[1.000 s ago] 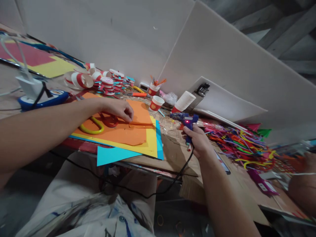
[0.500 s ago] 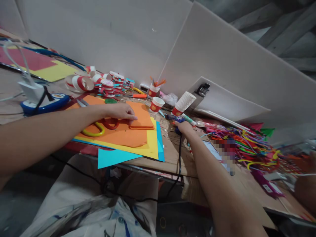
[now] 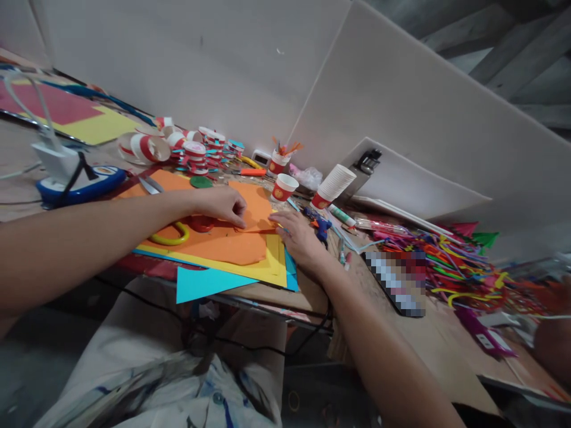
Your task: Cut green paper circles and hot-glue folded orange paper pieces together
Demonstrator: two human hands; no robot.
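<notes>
My left hand (image 3: 223,206) rests with curled fingers on the left edge of a small folded orange paper (image 3: 256,205), its fingertips pressed to it. At that paper's right corner is my right hand (image 3: 298,235), fingers extended and holding nothing visible. Beneath lie a larger orange sheet (image 3: 232,246), a yellow sheet (image 3: 275,261) and blue sheets (image 3: 200,285). Yellow-handled scissors (image 3: 172,235) lie partly under my left forearm. Just right of my right hand, a blue glue gun (image 3: 322,227) lies on the table.
Paper cups (image 3: 284,188) and a cup stack (image 3: 332,186) stand at the back. Decorated cups (image 3: 194,157) and a power strip (image 3: 84,187) are to the left. Colourful pipe cleaners (image 3: 446,261) and a phone (image 3: 392,285) lie to the right.
My right hand has let go of the glue gun and moved left to the orange paper. My left hand has stayed on the paper, its fingers slightly more curled.
</notes>
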